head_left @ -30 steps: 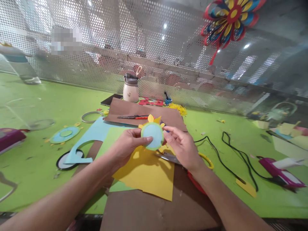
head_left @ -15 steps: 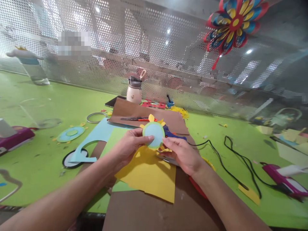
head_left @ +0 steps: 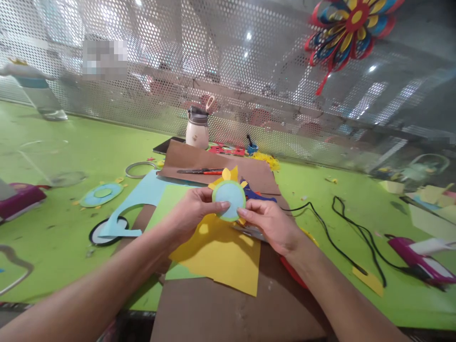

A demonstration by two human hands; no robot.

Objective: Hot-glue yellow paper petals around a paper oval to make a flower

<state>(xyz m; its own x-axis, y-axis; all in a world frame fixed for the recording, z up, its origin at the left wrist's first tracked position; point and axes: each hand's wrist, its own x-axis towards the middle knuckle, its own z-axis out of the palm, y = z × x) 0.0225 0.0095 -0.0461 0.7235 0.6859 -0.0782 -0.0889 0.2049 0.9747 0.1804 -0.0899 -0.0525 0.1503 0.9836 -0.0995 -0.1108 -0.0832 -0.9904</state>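
I hold a round paper disc (head_left: 229, 199), light blue with a green rim and yellow petals poking out behind its top edge, up over the sheets in front of me. My left hand (head_left: 192, 211) pinches its left edge with thumb on the blue face. My right hand (head_left: 269, 223) pinches its lower right edge. Under both hands lies a yellow sheet (head_left: 223, 259) on a green sheet (head_left: 167, 202) and brown card (head_left: 221, 308).
Scissors (head_left: 201, 171) lie on brown paper behind the disc. A cream bottle (head_left: 197, 129) stands by the perforated metal wall. Light blue cut paper (head_left: 137, 202), rings and scraps lie left. A black cord (head_left: 338, 232) runs to a purple glue gun (head_left: 416, 259) at right. A paper pinwheel (head_left: 351, 21) hangs above.
My right hand has come in from open fingers beside the disc to a pinch on its lower right edge. The left hand keeps its grip. The view shifted slightly.
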